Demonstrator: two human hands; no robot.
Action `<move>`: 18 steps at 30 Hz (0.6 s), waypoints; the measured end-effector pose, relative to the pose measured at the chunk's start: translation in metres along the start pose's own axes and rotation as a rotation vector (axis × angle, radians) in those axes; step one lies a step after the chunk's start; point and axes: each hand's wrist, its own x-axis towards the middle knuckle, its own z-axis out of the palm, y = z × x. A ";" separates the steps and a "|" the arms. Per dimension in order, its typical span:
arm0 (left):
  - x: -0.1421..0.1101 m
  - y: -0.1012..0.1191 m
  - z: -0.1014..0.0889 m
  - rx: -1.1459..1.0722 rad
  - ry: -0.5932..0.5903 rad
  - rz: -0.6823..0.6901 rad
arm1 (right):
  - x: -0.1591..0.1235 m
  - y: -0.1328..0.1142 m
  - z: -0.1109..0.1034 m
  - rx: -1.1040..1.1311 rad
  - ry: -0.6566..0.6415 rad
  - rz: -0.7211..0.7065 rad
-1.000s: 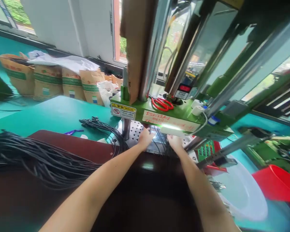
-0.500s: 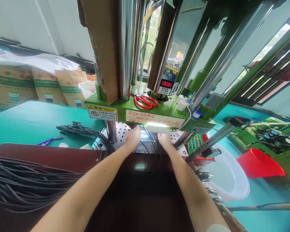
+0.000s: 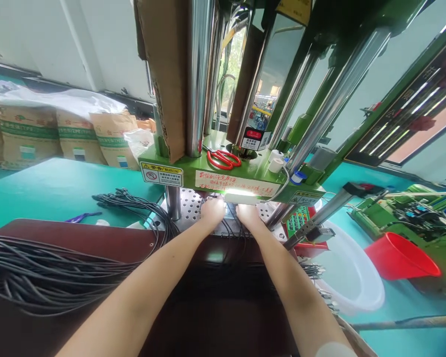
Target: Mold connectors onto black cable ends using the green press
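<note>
Both hands reach under the front plate of a green press point(image 3: 159, 157), over a metal bed with holes point(image 3: 191, 201). My left hand point(image 3: 212, 211) is closed, its fingertips hidden on the far side. Close to its right, my right hand point(image 3: 247, 216) is closed too, beside several thin black cables point(image 3: 228, 229) that hang toward me over the bed's front edge. What either hand grips is hidden. A lamp point(image 3: 241, 199) shines just above the hands.
Red-handled scissors point(image 3: 223, 159) lie on the press plate. Bundled black cables point(image 3: 52, 270) spread over the brown board point(image 3: 78, 238) at left. At right are a control panel point(image 3: 298, 222), a white tub point(image 3: 371, 277) and a red bucket point(image 3: 401, 255). Sacks point(image 3: 29, 136) stand behind.
My hands have come closer together: the left moved right, the right slightly left. The cables between them now sit in a narrower gap. The view has shifted slightly.
</note>
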 end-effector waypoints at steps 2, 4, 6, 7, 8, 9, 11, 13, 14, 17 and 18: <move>0.002 -0.005 0.004 -0.003 -0.002 0.000 | 0.004 -0.002 0.002 -0.005 0.008 0.004; 0.004 -0.008 0.006 -0.009 0.002 0.005 | 0.006 -0.003 0.004 -0.004 0.015 0.005; 0.004 -0.010 0.006 -0.015 0.008 0.014 | 0.008 -0.002 0.005 0.002 0.020 -0.001; 0.004 -0.010 0.006 -0.018 0.012 0.020 | 0.008 -0.002 0.005 0.007 0.023 -0.007; 0.004 -0.009 0.005 -0.021 0.018 0.027 | 0.009 -0.001 0.005 0.011 0.027 -0.015; 0.003 -0.007 0.004 -0.025 0.030 0.034 | 0.009 -0.001 0.005 0.015 0.032 -0.025; 0.000 -0.001 0.001 -0.032 0.065 0.053 | 0.009 0.001 0.004 0.020 0.045 -0.051; -0.003 0.006 0.001 -0.041 0.094 0.088 | 0.011 0.002 0.003 0.018 0.061 -0.085; -0.004 0.010 0.001 -0.045 0.098 0.109 | 0.011 0.002 0.003 0.013 0.069 -0.105; -0.003 0.017 0.004 -0.057 0.093 0.158 | 0.015 0.000 0.004 -0.012 0.100 -0.167; -0.002 0.018 0.005 -0.059 0.095 0.169 | 0.016 -0.001 0.004 -0.024 0.112 -0.185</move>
